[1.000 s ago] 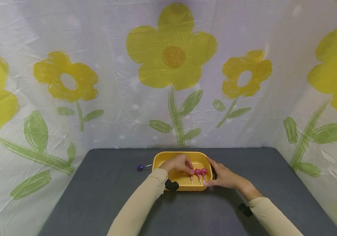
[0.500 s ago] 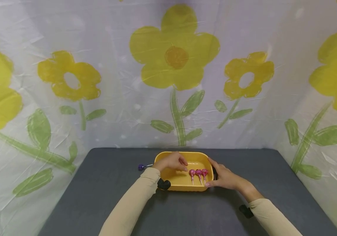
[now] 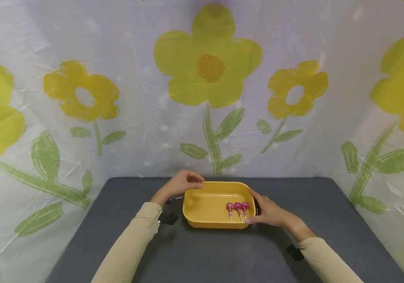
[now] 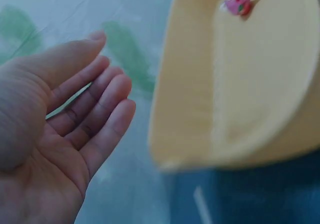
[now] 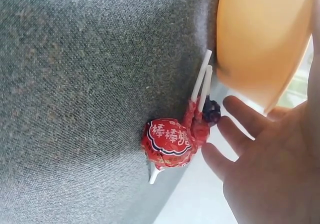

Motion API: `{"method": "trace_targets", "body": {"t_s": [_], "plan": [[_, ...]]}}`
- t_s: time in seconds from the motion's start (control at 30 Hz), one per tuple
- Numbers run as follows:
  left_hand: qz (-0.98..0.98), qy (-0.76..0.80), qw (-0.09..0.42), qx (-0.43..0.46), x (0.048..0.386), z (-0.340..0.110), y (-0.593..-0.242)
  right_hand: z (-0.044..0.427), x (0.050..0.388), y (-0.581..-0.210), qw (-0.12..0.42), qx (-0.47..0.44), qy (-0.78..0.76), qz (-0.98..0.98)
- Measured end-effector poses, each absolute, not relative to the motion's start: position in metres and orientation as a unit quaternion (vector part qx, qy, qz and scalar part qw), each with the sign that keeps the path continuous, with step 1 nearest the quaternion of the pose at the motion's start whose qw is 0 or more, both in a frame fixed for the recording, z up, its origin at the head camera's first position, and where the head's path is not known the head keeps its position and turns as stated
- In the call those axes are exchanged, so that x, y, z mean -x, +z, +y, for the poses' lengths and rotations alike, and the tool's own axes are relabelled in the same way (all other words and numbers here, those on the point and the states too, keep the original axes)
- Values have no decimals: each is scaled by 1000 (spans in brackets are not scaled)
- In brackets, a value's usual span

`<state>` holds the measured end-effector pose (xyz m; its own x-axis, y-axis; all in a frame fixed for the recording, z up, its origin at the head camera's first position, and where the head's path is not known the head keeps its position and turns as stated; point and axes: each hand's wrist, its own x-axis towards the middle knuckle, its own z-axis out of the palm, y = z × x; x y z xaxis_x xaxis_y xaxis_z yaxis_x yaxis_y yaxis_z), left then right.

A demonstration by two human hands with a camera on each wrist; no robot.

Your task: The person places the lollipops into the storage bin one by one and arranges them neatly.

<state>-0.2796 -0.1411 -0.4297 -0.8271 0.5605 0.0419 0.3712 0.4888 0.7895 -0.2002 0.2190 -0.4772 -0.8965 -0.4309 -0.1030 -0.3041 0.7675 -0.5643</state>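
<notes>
A yellow tray holds three pink-wrapped lollipops, side by side near its right end. My left hand hovers above the tray's back left corner, fingers loosely bent; the left wrist view shows nothing in it. A purple lollipop lies left of the tray, partly hidden behind my left wrist. At the tray's right end rests my right hand, thumb at the front corner and forefinger toward the back. Just beyond its other fingers, in the right wrist view, are a red lollipop and more lollipops.
The tray stands near the back of a dark grey table. A white cloth printed with yellow flowers hangs behind and on both sides. Black wrist devices sit on both forearms.
My left hand has let go of the leftmost pink lollipop and moved left, up and out of the tray. That lollipop stays beside the other two. My right hand has kept its place.
</notes>
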Motion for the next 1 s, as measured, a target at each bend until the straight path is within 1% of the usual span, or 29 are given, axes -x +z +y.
{"method": "trace_targets", "body": {"t_s": [0.17, 0.43, 0.63, 0.87, 1.0], "plan": [[850, 453, 76, -257, 272, -176, -421, 219, 201, -477, 113, 197, -275, 934], [857, 475, 32, -197, 256, -228, -428, 218, 200, -479, 122, 196, -278, 932], [863, 475, 12, -171, 250, -251, -445, 218, 200, -479, 123, 187, -281, 933], [866, 483, 17, -129, 246, -267, -476, 217, 200, -480, 124, 200, -277, 932], [863, 486, 12, -137, 249, -270, -492, 218, 199, -479, 123, 195, -281, 932]]}}
